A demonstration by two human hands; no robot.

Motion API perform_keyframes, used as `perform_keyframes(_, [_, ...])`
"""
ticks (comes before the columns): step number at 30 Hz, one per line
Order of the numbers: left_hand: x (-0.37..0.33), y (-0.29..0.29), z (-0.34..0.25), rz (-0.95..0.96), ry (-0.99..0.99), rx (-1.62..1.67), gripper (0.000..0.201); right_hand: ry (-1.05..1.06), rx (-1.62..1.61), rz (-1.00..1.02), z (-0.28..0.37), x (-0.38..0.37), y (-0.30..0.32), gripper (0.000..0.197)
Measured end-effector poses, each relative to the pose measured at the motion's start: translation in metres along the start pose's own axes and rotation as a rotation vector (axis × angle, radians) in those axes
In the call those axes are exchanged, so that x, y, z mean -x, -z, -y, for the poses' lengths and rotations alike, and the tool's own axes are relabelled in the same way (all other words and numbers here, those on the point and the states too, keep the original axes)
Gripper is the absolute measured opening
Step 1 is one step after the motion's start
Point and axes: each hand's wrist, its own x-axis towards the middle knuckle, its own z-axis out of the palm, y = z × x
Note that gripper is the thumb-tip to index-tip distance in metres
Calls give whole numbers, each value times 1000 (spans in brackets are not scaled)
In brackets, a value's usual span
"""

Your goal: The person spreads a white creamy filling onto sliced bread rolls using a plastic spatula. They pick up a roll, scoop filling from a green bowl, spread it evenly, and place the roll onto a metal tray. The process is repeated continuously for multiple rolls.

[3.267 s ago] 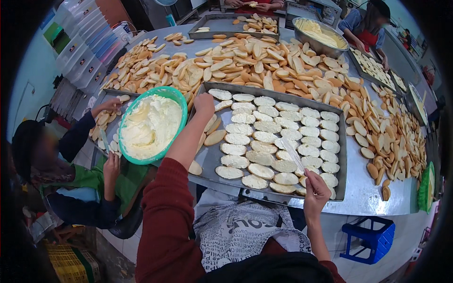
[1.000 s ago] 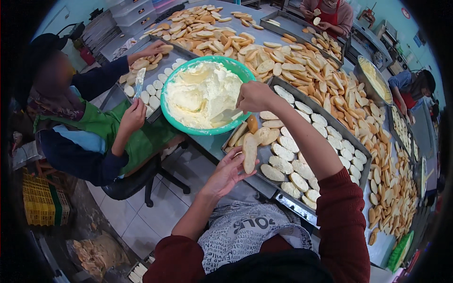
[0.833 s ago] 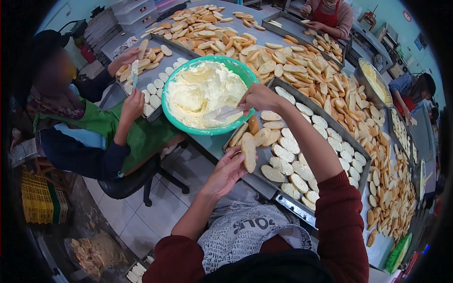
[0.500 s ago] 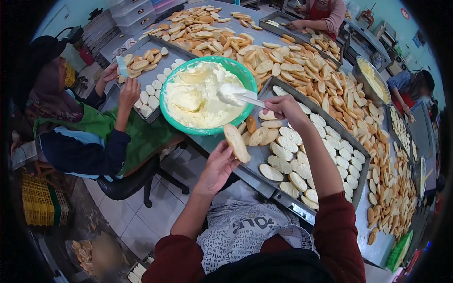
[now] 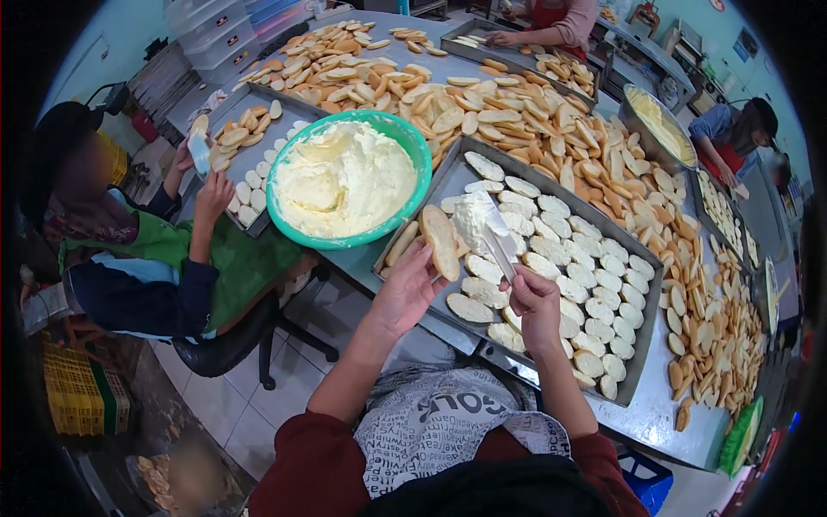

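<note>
My left hand (image 5: pixel 405 291) grips an oval bread slice (image 5: pixel 439 241), holding it upright by its lower end. In my right hand (image 5: pixel 536 303) is a spatula (image 5: pixel 501 252), its blade heaped with pale cream (image 5: pixel 472 221) close beside the slice. Both hands are over the near left part of a metal tray (image 5: pixel 637 379), where rows of cream-coated bread slices (image 5: pixel 594 280) lie. A few plain slices rest behind my left hand, partly hidden by it. To the left, a green bowl (image 5: pixel 424 177) holds a mass of the same cream.
Loose bread slices (image 5: pixel 517 121) are heaped across the metal table behind the tray. At the left, a co-worker in a green apron (image 5: pixel 233 276) handles slices over another tray (image 5: pixel 258 226). More people work at the far side, near a large cream-filled metal bowl (image 5: pixel 687 155).
My right hand has brought the cream-loaded spatula out of the green bowl and down to the right of the held slice. The left hand still holds its slice.
</note>
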Motion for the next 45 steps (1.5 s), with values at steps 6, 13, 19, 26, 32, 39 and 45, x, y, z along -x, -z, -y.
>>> perform_keyframes(6, [0,-9,10,100,34,9,39,275,127,-50,-21,17,2,24])
perform_keyframes(13, [-3,-15,20,100,24,-16,47,630,426,-151,-39,23,-11,28])
perform_keyframes(19, [-3,-10,17,130,14,104,41,716,533,-224,-44,35,-6,40])
perform_keyframes(26, [-1,-4,2,47,-42,59,52,771,721,-269,-29,51,23,35])
perform_keyframes(32, [-2,-15,3,22,-101,-49,51,903,906,-211,4,58,17,49])
perform_keyframes(39, [2,-20,0,-69,-103,-116,51,1039,1060,-229,-4,71,32,61])
perform_keyframes(45, [6,-20,21,50,45,55,51,1090,1066,-287,-24,46,20,60])
